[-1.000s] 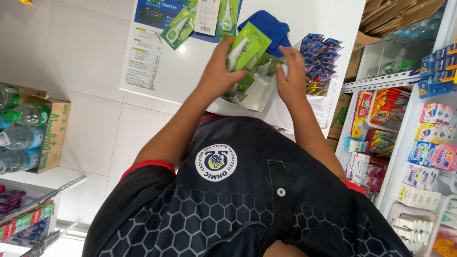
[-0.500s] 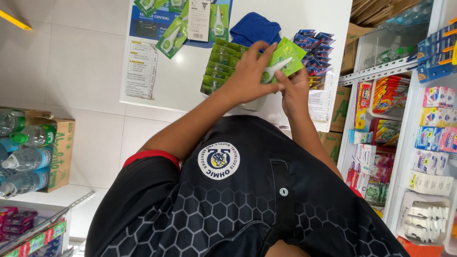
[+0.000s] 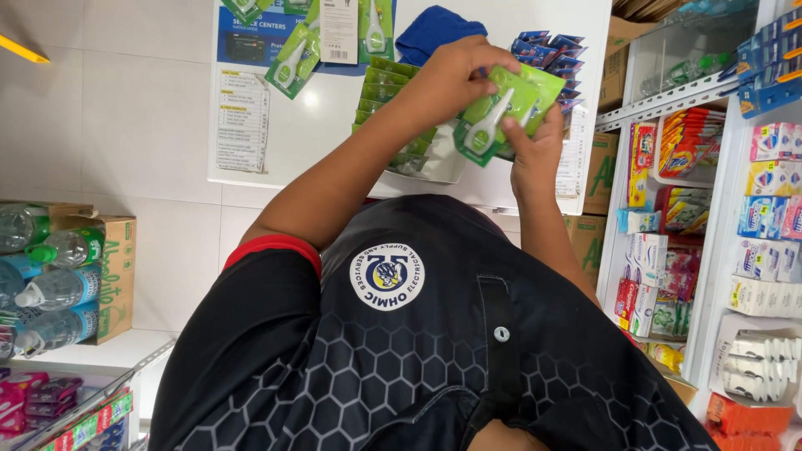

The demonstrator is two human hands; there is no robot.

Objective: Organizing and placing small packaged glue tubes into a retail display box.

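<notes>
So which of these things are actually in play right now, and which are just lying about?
In play:
- left hand
- right hand
- green packet, held by both
- stack of green packets on the white table

Lying about:
- blue cloth
- blue sachets
- water bottles
- shelf goods

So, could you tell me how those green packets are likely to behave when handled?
The green packets look like thin card with a plastic blister, so probably light and slightly bendy. The glossy fronts may slide against each other. Both the left hand and right hand pinch them, suggesting a loose stack that could fan out.
</notes>
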